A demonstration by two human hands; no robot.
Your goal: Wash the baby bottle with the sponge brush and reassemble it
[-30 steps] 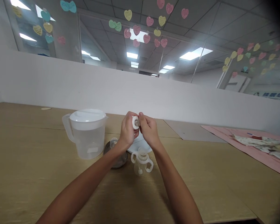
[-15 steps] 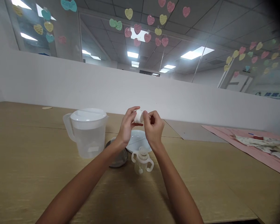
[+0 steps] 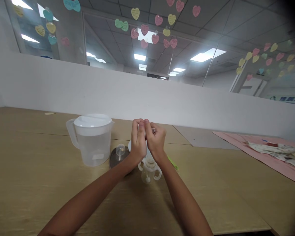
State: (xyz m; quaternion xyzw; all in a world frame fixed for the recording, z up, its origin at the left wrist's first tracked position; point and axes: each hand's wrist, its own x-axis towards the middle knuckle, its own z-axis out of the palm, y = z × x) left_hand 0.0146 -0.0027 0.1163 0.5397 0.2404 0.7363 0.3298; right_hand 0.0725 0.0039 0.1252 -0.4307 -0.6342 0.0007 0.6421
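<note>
My left hand [image 3: 138, 140] and my right hand [image 3: 155, 139] are pressed together above the table, fingers curled round a small white bottle cap that is almost hidden between them. Directly below them stands a clear baby bottle [image 3: 149, 170] with two white handles, its top uncovered. A clear dome cover [image 3: 120, 150] rests on a dark round lid [image 3: 115, 160] just left of the bottle. A white plate [image 3: 130, 145] lies behind my hands, mostly covered by them.
A clear plastic jug [image 3: 91, 139] with a white lid and water inside stands to the left. A green object [image 3: 172, 162] lies by my right wrist. A pink cloth [image 3: 260, 157] with patterned fabric lies at the right. A white partition wall [image 3: 113, 95] runs behind the wooden table [image 3: 39, 183].
My hands have closed together and dropped slightly, hiding the white cap that showed between my fingertips before. The plate is now mostly covered; the bottle and jug have not moved.
</note>
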